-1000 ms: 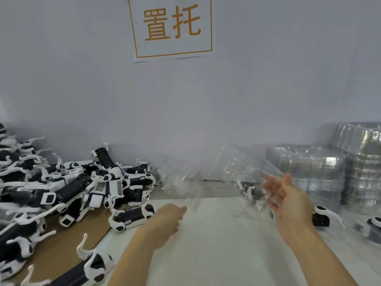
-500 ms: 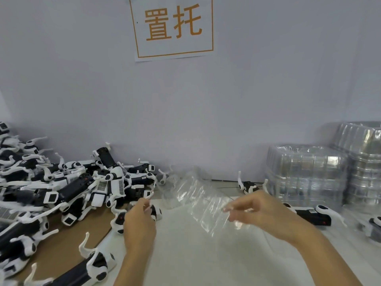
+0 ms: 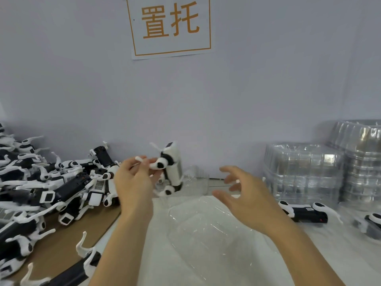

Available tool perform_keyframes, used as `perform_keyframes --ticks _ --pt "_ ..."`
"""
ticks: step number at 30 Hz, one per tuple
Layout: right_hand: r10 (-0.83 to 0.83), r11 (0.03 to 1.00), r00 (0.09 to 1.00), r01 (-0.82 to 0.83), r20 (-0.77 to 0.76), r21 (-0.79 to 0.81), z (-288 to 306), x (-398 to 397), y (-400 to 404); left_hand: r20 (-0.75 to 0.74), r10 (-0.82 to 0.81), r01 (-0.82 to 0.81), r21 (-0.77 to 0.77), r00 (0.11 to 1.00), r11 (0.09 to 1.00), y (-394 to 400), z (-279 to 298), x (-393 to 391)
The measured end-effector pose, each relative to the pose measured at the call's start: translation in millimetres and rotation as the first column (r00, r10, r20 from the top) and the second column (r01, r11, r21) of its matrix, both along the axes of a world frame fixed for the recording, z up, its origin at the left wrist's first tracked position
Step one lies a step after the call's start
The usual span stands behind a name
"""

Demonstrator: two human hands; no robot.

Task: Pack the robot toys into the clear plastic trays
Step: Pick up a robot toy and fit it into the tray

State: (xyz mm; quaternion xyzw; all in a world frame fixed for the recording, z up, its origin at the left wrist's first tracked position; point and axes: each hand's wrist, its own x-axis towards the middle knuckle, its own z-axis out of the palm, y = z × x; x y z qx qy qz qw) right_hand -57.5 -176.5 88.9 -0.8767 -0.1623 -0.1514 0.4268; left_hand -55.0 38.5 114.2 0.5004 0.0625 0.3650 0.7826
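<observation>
My left hand (image 3: pixel 134 182) holds a black-and-white robot toy (image 3: pixel 172 168) up in the air by one white leg, above the far end of the white table. A clear plastic tray (image 3: pixel 206 228) lies flat on the table in front of me, below and between my hands. My right hand (image 3: pixel 243 195) hovers over the tray's right side with fingers spread, holding nothing. A large heap of robot toys (image 3: pixel 51 188) fills the left side on brown cardboard.
Stacks of clear trays (image 3: pixel 305 172) stand at the right against the wall, a taller stack (image 3: pixel 365 162) beside them. Two loose robot toys (image 3: pixel 305 212) (image 3: pixel 369 223) lie at the right. A small clear tray piece (image 3: pixel 195 178) sits near the wall. A paper sign (image 3: pixel 171 25) hangs above.
The clear tray left my hands and now lies on the table. My left hand picked a robot toy from the heap's edge and raised it. My right hand opened.
</observation>
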Motion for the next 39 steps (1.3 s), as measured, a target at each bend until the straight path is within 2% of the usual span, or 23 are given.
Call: perform_keyframes --ticks 2,4,7,9,10,11,12,13,14,15,16,18,21,24,26,27,30,33,36,39 --pt "0.064 0.998 0.998 -0.064 0.012 0.014 -5.7 0.2 9.4 0.021 -0.167 0.168 -0.041 0.986 0.985 -27.2 9.3 -4.8" --pt "0.051 0.99 0.993 -0.065 0.11 0.126 -12.3 2.4 21.2 0.024 -0.359 0.36 -0.073 0.933 0.93 -55.0 11.7 -9.3" --pt "-0.275 0.914 0.932 0.177 0.237 0.365 -15.9 7.2 26.1 0.027 -0.61 0.607 -0.135 0.792 0.783 -77.3 11.6 -15.3" --pt "-0.411 0.842 0.887 0.281 0.211 0.46 -14.3 9.6 15.8 0.024 -0.66 0.658 -0.112 0.751 0.745 -72.8 8.8 -13.8" --pt "-0.429 0.817 0.889 0.306 0.161 0.488 -13.1 11.4 6.9 -0.034 -0.601 0.601 -0.007 0.799 0.799 -65.6 4.3 -10.1" --pt "-0.424 0.804 0.899 0.317 0.112 0.504 -11.4 13.0 -2.4 -0.132 -0.452 0.47 0.198 0.882 0.86 -56.4 -1.9 -5.0" --pt "-0.408 0.808 0.91 0.32 0.078 0.495 -10.1 14.6 -12.0 -0.21 -0.219 0.294 0.467 0.953 0.834 -45.7 -11.7 1.1" --pt "-0.383 0.826 0.922 0.312 0.06 0.47 -9.1 15.2 -20.5 -0.227 -0.004 0.165 0.693 0.974 0.702 -35.9 -21.5 5.1" --pt "-0.346 0.847 0.937 0.289 0.05 0.446 -8.8 15.0 -27.5 -0.228 0.115 0.127 0.819 0.967 0.559 -26.6 -32.9 9.0" --pt "-0.309 0.865 0.951 0.265 0.034 0.427 -8.2 14.0 -32.3 -0.274 0.153 0.175 0.868 0.949 0.465 -17.9 -45.1 12.7" --pt "-0.283 0.88 0.959 0.253 0.016 0.403 -7.7 12.9 -34.9 -0.372 0.134 0.282 0.854 0.918 0.438 -10.1 -56.7 16.0" --pt "-0.23 0.907 0.973 0.218 -0.01 0.36 -6.1 12.3 -34.9 -0.578 0.024 0.497 0.722 0.816 0.482 -2.3 -71.3 18.6" --pt "-0.093 0.969 0.995 0.1 -0.039 0.225 -3.6 9.1 -16.4 -0.682 -0.033 0.603 0.622 0.731 0.499 -2.9 -81.7 20.6" --pt "-0.09 0.989 0.991 0.077 -0.099 -0.127 -19.9 9.9 6.2 -0.719 -0.062 0.662 0.597 0.692 0.453 -5.6 -85.4 21.9" --pt "-0.155 0.917 0.98 0.094 -0.128 -0.388 -33.2 10.1 13.5 -0.751 -0.075 0.701 0.571 0.656 0.427 -4.2 -84.9 19.3" --pt "-0.189 0.884 0.973 0.112 -0.13 -0.454 -38.7 10.6 13.5 -0.759 -0.089 0.711 0.552 0.645 0.435 -2.5 -83.7 17.7" --pt "-0.243 0.87 0.965 0.172 -0.098 -0.462 -45.6 14.1 9.7 -0.766 -0.108 0.724 0.538 0.633 0.431 1.3 -81.2 16.6" --pt "-0.222 0.906 0.973 0.179 -0.07 -0.384 -41.7 12.7 9.5 -0.765 -0.096 0.728 0.557 0.637 0.399 1.9 -79.8 18.7" --pt "-0.248 0.915 0.968 0.246 0.037 -0.321 -35.5 11.0 4.5 -0.757 -0.092 0.721 0.568 0.647 0.396 1.8 -78.3 19.8" --pt "-0.261 0.828 0.962 0.264 0.077 -0.495 -38.7 10.7 6.7 -0.759 -0.097 0.726 0.565 0.643 0.393 -1.2 -76.9 18.3"
